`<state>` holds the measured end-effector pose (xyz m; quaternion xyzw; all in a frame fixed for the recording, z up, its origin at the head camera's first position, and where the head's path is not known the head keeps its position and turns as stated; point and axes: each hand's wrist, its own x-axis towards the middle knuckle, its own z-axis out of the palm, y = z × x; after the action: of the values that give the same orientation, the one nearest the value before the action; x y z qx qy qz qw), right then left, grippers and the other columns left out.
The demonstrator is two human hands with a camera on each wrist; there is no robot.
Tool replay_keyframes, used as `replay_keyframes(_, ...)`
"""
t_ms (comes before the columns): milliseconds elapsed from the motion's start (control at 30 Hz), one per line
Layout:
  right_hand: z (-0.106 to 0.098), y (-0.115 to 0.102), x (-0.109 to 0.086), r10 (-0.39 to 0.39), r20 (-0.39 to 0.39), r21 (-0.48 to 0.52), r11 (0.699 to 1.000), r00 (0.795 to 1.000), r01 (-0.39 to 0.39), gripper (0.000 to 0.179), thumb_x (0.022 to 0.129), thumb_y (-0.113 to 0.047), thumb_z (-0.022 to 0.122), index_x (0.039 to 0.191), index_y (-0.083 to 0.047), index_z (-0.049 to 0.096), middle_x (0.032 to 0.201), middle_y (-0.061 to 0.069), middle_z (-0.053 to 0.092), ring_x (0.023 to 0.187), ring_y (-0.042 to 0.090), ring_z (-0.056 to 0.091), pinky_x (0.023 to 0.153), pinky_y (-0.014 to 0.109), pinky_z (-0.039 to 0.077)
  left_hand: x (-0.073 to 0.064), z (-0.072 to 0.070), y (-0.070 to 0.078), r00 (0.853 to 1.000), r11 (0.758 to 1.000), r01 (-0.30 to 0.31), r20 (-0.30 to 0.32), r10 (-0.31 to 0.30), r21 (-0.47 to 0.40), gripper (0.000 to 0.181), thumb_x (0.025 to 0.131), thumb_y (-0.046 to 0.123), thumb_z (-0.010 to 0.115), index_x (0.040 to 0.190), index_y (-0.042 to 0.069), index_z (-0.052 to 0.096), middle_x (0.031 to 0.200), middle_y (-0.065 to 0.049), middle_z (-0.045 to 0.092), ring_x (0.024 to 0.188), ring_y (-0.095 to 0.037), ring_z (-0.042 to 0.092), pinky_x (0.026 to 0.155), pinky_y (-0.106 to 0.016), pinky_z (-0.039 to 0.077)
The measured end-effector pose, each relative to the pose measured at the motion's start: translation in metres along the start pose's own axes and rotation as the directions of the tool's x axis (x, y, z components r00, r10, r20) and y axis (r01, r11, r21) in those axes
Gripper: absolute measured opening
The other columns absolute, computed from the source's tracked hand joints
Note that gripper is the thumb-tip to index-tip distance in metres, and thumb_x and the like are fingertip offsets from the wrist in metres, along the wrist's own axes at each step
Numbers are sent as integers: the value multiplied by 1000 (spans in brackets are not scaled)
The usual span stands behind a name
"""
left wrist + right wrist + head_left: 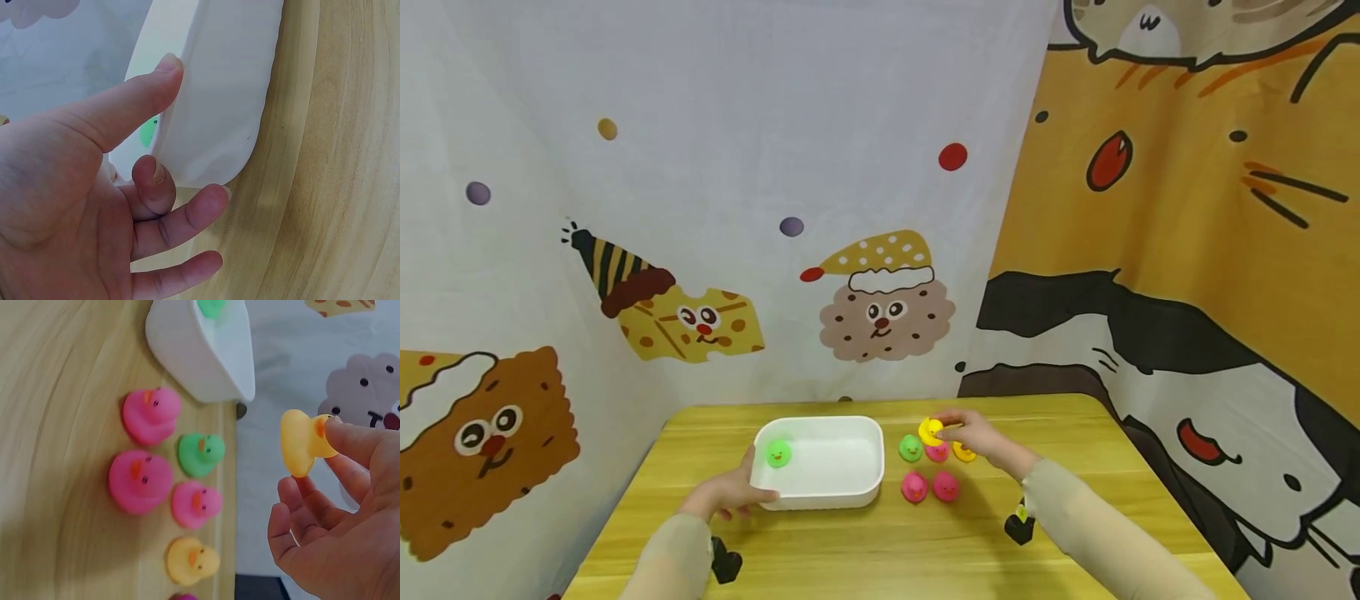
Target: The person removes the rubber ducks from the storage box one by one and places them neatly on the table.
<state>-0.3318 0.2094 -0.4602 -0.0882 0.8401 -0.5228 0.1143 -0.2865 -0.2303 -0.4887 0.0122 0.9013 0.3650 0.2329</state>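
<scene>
My right hand (973, 433) pinches a yellow rubber duck (300, 440) by its head between thumb and fingers, lifted above the table. Below and around it sit a green duck (911, 448), a pink duck (937, 452) partly covered by the held one, and another yellow duck (964, 452). Nearer the front are two more pink ducks, one on the left (914, 487) and one on the right (946, 486). My left hand (730, 490) holds the near left corner of a white plastic tub (831, 502), thumb on its rim. Inside the tub, toward its left end, lies a green duck (778, 453).
The wooden table (850, 558) ends against a printed cloth backdrop (790, 150). At the bottom edge of the right wrist view shows the top of a purple thing (184, 597). A black device hangs at each wrist.
</scene>
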Motion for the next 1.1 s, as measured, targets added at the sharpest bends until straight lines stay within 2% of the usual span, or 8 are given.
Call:
replay_keyframes(267, -14, 15, -7, 34, -7, -5, 999, 999, -34, 37, 91, -12, 66, 125, 0, 62, 123, 18, 58, 87, 20, 58, 68, 35, 48, 2, 0, 0, 1000, 1000, 18, 5, -18, 0, 115, 86, 38, 73, 150, -1, -14, 110, -19, 51, 74, -31, 60, 60, -39, 46)
replay_keyframes(467, -23, 30, -11, 44, 15, -37, 998, 999, -43, 39, 90, -15, 67, 125, 1, 61, 120, 15, 60, 84, 21, 55, 66, 36, 45, 1, 1, 2, 1000, 1000, 18, 3, -18, -3, 114, 86, 37, 73, 150, -1, -13, 109, -19, 51, 75, -31, 60, 61, -41, 46)
replay_keyframes(733, -31, 52, -22, 91, 53, -23, 996, 994, -90, 40, 92, -17, 65, 127, 1, 59, 121, 14, 61, 100, 26, 57, 82, 53, 45, 0, 1, 4, 1000, 1000, 12, 7, -12, -6, 114, 87, 35, 74, 150, -1, -15, 107, -19, 53, 75, -32, 62, 62, -42, 47)
replay_keyframes(933, -36, 61, -27, 109, 72, -31, 994, 991, -107, 39, 91, -16, 65, 126, 2, 59, 119, 13, 62, 98, 28, 56, 80, 52, 45, 0, 0, 3, 1000, 1000, 22, 4, -22, 3, 114, 86, 37, 74, 150, -1, -13, 120, -27, 48, 76, -30, 61, 65, -46, 48)
replay_keyframes(1100, -38, 69, -31, 147, 106, -22, 989, 983, -145, 42, 91, -15, 65, 128, 3, 58, 113, 10, 62, 97, 32, 55, 79, 50, 44, 0, 0, 3, 1000, 1000, 26, 4, -26, 11, 114, 86, 38, 73, 150, 0, -13, 114, -23, 50, 74, -30, 61, 65, -45, 48)
